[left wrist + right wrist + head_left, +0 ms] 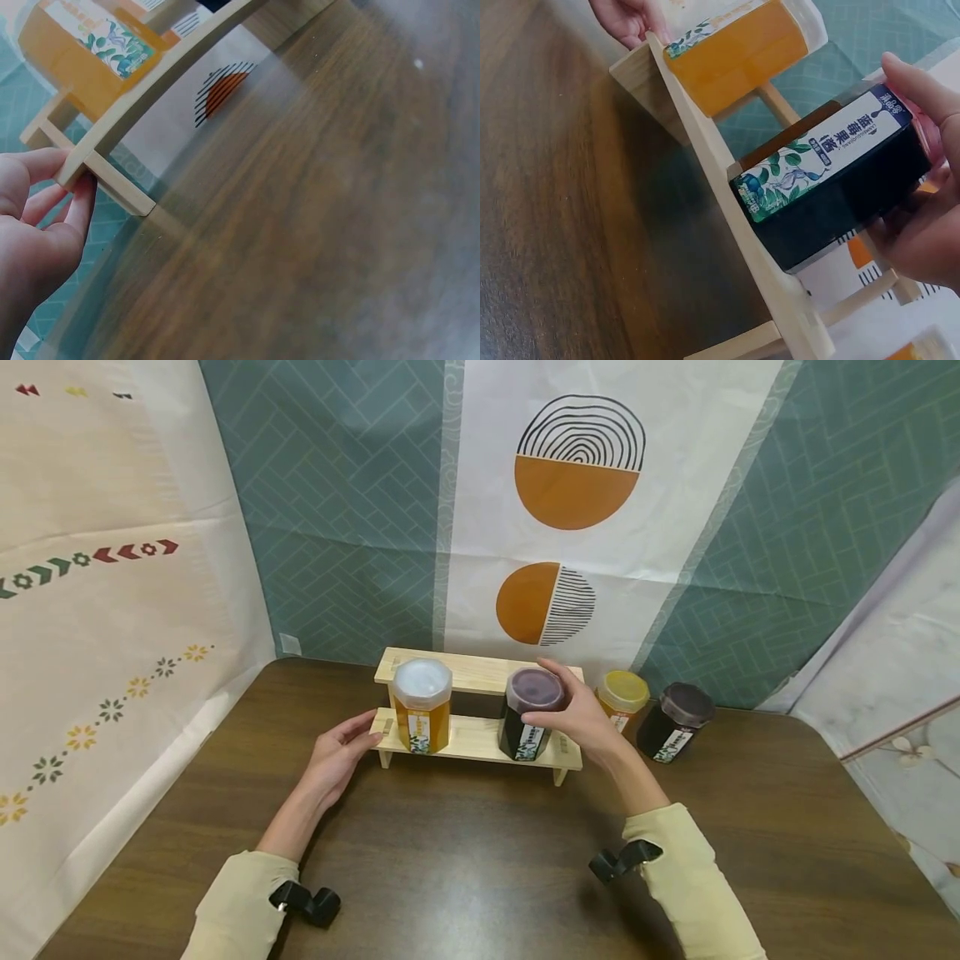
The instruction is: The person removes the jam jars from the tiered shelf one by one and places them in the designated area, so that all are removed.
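Right hand (577,714): clamped round dark jam jar (529,717) on lower shelf of wooden rack (480,739).
Left hand (341,752): fingers pinching the rack's 9 o'clock end.
Risk: an off-edge landing would likely tip the jar onto the surface (465,852).

pale yellow sleeves (686,868), black wrist mounts (618,860)

Left hand (34,225) pinches the wooden rack's (112,127) end below an amber jar (79,64).

Dark jam jar (529,718) with floral label, upright on the lower step of a pale wooden two-step rack (476,740), beside an upright amber honey jar (422,708), white-lidded
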The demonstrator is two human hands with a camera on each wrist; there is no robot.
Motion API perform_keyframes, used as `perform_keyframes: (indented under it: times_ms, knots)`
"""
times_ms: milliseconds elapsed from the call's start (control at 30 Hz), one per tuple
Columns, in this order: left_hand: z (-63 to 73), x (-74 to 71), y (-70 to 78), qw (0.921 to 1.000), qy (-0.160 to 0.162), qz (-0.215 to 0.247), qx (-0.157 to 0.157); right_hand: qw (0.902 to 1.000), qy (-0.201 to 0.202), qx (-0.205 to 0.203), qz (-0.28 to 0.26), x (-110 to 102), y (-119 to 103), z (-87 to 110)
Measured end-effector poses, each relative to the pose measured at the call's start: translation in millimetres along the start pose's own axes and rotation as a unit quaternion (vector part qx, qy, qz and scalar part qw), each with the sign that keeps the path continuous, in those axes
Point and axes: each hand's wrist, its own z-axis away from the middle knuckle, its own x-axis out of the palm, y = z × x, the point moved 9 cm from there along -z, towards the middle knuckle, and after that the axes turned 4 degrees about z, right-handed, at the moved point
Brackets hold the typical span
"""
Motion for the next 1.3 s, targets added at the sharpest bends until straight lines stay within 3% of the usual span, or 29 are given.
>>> perform_keyframes:
  times_ms: [567,900,1300]
  knots:
    - [2.8,0.3,-4.5,0.9999,0.004,0.004,-0.010,0.9991,0.038,-0.013,0.013,2,7,3.1]
    - [-1.6,-4.3,4.7,1.0000,0.002,-0.003,-0.001,0.9979,0.054,-0.004,-0.035,4,4,-1.2]
    - [-1.9,0.9,2.7,0.9999,0.000,0.014,-0.002,0.9966,0.067,0.019,-0.043,-26,6,19.9]
